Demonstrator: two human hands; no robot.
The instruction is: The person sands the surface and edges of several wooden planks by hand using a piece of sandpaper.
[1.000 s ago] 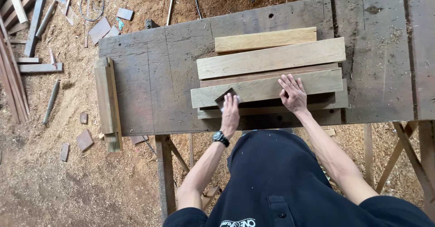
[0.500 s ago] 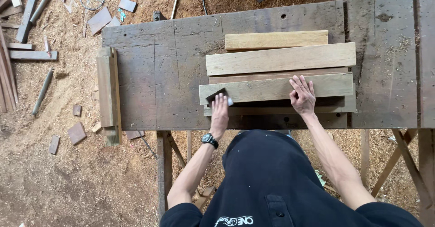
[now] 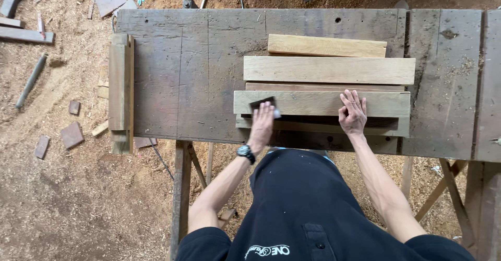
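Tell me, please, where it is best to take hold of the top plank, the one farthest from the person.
Probably the short plank at its right end, coming from the right: that end lies bare, nothing rests on it, and both hands are busy lower down.

Left hand (image 3: 261, 125) pressing a small dark sanding block (image 3: 262, 105) on a long pale wood plank (image 3: 313, 103). Right hand (image 3: 353, 116) flat on the same plank. More pale planks (image 3: 329, 70) just behind, all on an old grey wooden workbench (image 3: 177, 68). Sawdust floor (image 3: 62, 188) with small wood scraps (image 3: 72, 134).
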